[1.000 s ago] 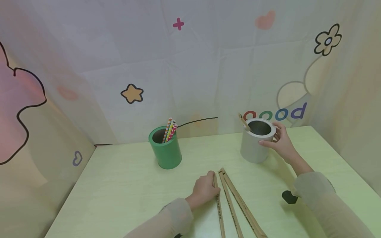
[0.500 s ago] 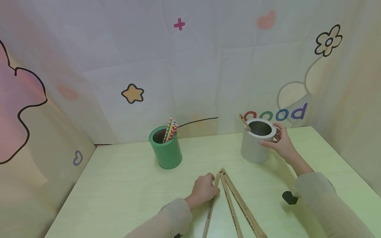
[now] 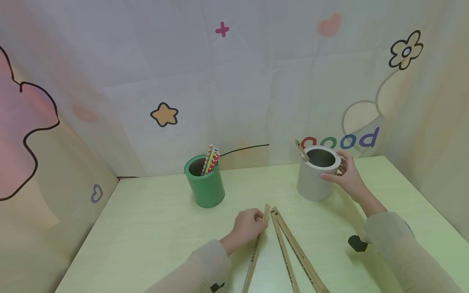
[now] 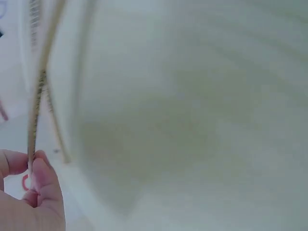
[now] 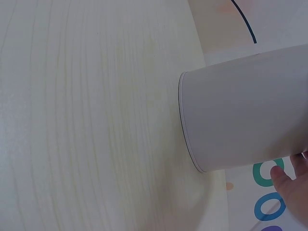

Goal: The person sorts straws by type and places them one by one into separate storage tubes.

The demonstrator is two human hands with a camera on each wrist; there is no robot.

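Observation:
My left hand (image 3: 246, 225) pinches a thin wooden ruler (image 3: 253, 260) near its far end, between thumb and fingers. In the left wrist view the ruler (image 4: 35, 120) shows dark printed marks along its edge. To its right, more wooden rulers (image 3: 301, 256) lie fanned on the table, their far ends close together. My right hand (image 3: 349, 179) holds the grey pen holder (image 3: 314, 183) at its right side, thumb on the front and fingers at the rim. That holder stands upright, with a slim wooden strip (image 3: 302, 149) leaning out of its left side.
A green pen holder (image 3: 208, 189) with several patterned pencils (image 3: 210, 160) stands at the back left of the pale table (image 3: 146, 232). Behind it hangs a printed cloth (image 3: 249, 101). A small black piece (image 3: 357, 243) shows by the right sleeve.
The ruler in my left hand has swung, its near end going left, and its far end now sticks out further past the fingers. My right hand still holds the grey pen holder.

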